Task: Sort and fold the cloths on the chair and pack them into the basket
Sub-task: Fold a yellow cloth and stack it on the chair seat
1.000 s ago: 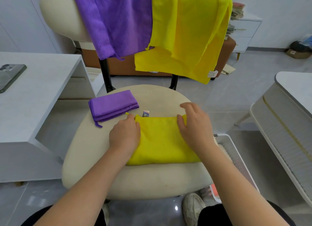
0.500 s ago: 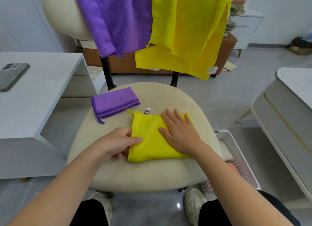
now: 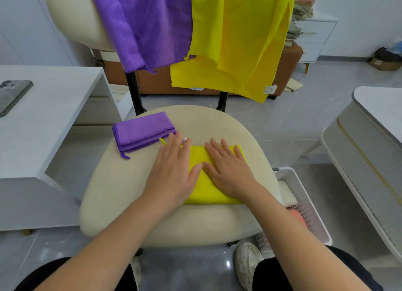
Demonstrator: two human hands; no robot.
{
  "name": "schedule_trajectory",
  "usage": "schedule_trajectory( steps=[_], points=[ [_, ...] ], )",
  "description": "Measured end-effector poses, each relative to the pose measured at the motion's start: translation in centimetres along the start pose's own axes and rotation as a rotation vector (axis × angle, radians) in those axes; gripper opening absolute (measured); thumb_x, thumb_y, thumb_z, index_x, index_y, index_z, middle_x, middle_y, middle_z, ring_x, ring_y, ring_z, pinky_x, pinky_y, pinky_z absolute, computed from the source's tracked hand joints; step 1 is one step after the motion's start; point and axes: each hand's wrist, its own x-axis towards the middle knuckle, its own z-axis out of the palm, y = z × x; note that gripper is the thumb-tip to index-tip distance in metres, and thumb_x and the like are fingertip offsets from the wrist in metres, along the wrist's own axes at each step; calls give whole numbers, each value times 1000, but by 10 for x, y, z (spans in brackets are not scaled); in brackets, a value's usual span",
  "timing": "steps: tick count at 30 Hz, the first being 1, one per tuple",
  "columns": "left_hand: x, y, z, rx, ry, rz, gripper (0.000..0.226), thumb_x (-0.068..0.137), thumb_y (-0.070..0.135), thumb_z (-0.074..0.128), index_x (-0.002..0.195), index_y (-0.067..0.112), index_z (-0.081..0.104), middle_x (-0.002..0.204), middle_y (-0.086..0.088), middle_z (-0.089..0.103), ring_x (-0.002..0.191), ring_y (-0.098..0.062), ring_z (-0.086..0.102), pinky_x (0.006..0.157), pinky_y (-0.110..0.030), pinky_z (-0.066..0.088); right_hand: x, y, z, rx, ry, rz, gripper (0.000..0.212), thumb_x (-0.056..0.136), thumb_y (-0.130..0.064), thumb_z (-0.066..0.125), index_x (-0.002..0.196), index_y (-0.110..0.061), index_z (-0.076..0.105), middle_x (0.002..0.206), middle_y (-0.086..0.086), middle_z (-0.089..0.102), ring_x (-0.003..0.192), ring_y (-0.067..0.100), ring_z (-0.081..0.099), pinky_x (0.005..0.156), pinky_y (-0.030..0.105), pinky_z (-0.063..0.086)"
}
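A: A cream chair seat [image 3: 130,193] is seen above grey floor tiles. What is laid on it?

B: A folded yellow cloth [image 3: 202,188] is pressed flat at the near side under the left hand [image 3: 174,171] and right hand [image 3: 228,171], both spread, probably to set the crease. A folded purple cloth [image 3: 141,131] is kept apart at far left, likely sorted by colour.

A: And the basket [image 3: 304,193]?

B: It is placed low on the right; a pink item [image 3: 297,214] is glimpsed inside. Unfolded cloths [image 3: 235,40] are draped over the backrest.
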Motion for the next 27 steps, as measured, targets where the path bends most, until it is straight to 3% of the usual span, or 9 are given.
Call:
schedule_trajectory(
  steps=[3,7,9,11,14,16,21,25,27],
  points=[
    [0,-4,21,131,-238,-50,101,65,65,-17,151,14,-4,158,-10,-12,146,-23,-13,116,-37,-6,-1,3,-4,191,53,2,57,102,-40,27,152,-21,10,160,-5,4,147,15,-3,118,37,-2],
    [2,-8,26,143,-230,-38,102,63,67,-17,151,16,-4,158,-10,-14,145,-23,-15,116,-37,-9,-7,18,-21,439,258,118,51,101,-32,40,148,-18,28,156,-2,25,145,17,18,116,33,15],
    [4,-10,24,142,-240,-24,101,65,68,-16,151,17,-6,158,-9,-16,145,-22,-16,116,-37,-9,-11,29,-29,598,322,240,38,99,-26,45,136,-17,47,140,0,48,125,16,45,101,28,35],
    [9,-13,23,133,-254,-14,98,68,69,-12,151,17,-7,157,-8,-17,145,-20,-17,116,-36,-10,-16,39,-36,792,279,357,17,97,-21,47,108,-18,60,115,3,62,96,17,58,80,30,44],
    [18,-19,22,126,-265,-5,101,65,71,-12,151,18,-5,158,-7,-16,145,-19,-16,116,-35,-9,-33,47,-42,1067,106,465,15,96,-19,48,88,-14,59,86,6,61,61,15,55,54,30,42],
    [22,-21,23,130,-267,5,101,66,71,-10,151,17,-5,158,-6,-16,145,-18,-15,116,-35,-9,-44,50,-45,1115,-15,468,19,97,-23,48,89,-11,61,79,4,58,54,14,52,48,25,37],
    [26,-26,20,133,-302,47,88,81,70,5,152,17,-3,158,-7,-15,145,-17,-14,117,-35,-7,-59,61,-52,1230,-255,404,25,97,-32,47,93,-9,58,80,9,59,53,19,53,42,21,34],
    [28,-30,17,116,-321,79,103,66,75,-4,152,18,-2,158,-5,-15,145,-16,-15,118,-35,-6,-53,58,-45,1367,-186,332,32,91,-26,59,117,-9,52,89,14,57,73,19,58,60,25,49],
    [30,-31,16,125,-322,93,106,62,75,-7,152,19,-2,158,-4,-15,145,-15,-15,118,-34,-6,-50,56,-43,1499,-259,298,40,86,-27,64,118,-8,51,86,12,58,76,21,59,68,29,53]
  ],
)
